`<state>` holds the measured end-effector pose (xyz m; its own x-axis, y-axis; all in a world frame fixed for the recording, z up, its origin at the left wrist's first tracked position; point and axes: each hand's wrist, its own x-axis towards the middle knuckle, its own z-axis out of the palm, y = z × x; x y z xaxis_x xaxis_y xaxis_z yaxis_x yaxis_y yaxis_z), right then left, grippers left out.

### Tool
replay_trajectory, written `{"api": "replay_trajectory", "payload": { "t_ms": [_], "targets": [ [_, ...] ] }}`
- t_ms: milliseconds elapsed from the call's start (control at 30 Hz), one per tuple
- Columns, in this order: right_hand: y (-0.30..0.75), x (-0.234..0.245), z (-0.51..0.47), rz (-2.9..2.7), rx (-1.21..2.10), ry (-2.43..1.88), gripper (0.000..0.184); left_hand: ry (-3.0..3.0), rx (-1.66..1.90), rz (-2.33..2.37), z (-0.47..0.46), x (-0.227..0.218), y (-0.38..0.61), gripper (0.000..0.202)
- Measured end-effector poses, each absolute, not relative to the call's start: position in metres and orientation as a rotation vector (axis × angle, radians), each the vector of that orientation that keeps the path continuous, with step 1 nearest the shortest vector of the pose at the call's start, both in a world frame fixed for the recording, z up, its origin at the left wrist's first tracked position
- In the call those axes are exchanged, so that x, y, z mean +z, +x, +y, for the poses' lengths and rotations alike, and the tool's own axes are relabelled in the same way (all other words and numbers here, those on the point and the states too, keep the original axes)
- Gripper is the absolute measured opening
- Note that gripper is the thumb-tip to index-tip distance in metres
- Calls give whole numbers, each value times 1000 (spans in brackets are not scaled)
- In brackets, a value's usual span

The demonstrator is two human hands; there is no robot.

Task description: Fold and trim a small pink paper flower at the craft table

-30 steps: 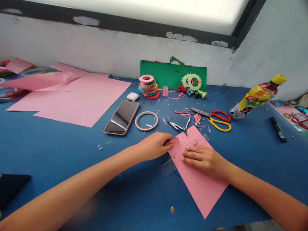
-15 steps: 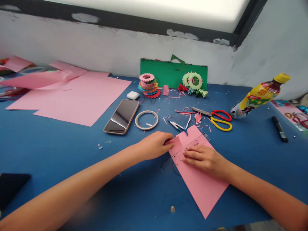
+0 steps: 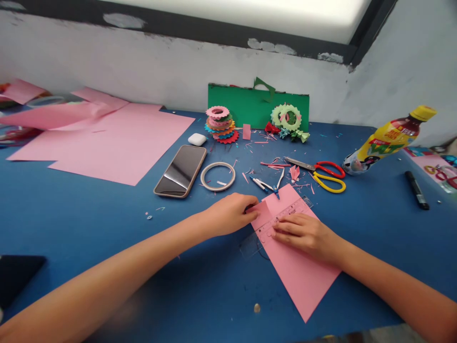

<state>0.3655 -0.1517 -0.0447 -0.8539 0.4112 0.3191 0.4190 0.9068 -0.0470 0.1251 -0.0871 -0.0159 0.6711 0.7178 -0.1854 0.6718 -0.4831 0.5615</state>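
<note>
A pink paper sheet (image 3: 303, 281) lies slantwise on the blue table, with a clear plastic ruler (image 3: 298, 206) across its upper part. My right hand (image 3: 305, 236) rests flat on both, its fingertips pressing near the ruler's lower edge. At the sheet's left edge, my left hand (image 3: 232, 214) is closed in a pinch on a pink paper flap (image 3: 262, 214) beside the ruler. The flap looks partly raised or torn from the sheet; its exact join is hard to make out. A blue-and-white compass (image 3: 274, 189) lies just beyond the sheet's top corner.
Scissors (image 3: 326, 176) and paper scraps lie beyond the sheet. A phone (image 3: 181, 171) and tape roll (image 3: 217, 176) sit left of them. Farther back are stacked paper rings (image 3: 221, 125) and a green board (image 3: 246, 107). A bottle (image 3: 387, 140) and black marker (image 3: 416, 190) are at right.
The camera view has shifted slightly. Both hands, the ruler and the pink sheet keep nearly the same positions.
</note>
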Motion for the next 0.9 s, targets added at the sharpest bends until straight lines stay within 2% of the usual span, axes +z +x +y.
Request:
{"api": "replay_trajectory", "payload": {
  "t_ms": [167, 433, 700, 900],
  "targets": [
    [366, -44, -151, -2768, -11, -627, 30, 2273, 131, 1070, -88, -19, 126, 23],
    [363, -41, -153, -2780, 63, -669, 30, 2219, 393, 878, -80, -20, 124, 13],
    [360, -40, -157, -2742, 86, -733, 29, 2252, 407, 453, -61, -24, 112, 16],
    [359, -41, -158, -2736, 146, -776, 30, 2108, 205, 427, -59, -11, 106, 16]
  ]
}}
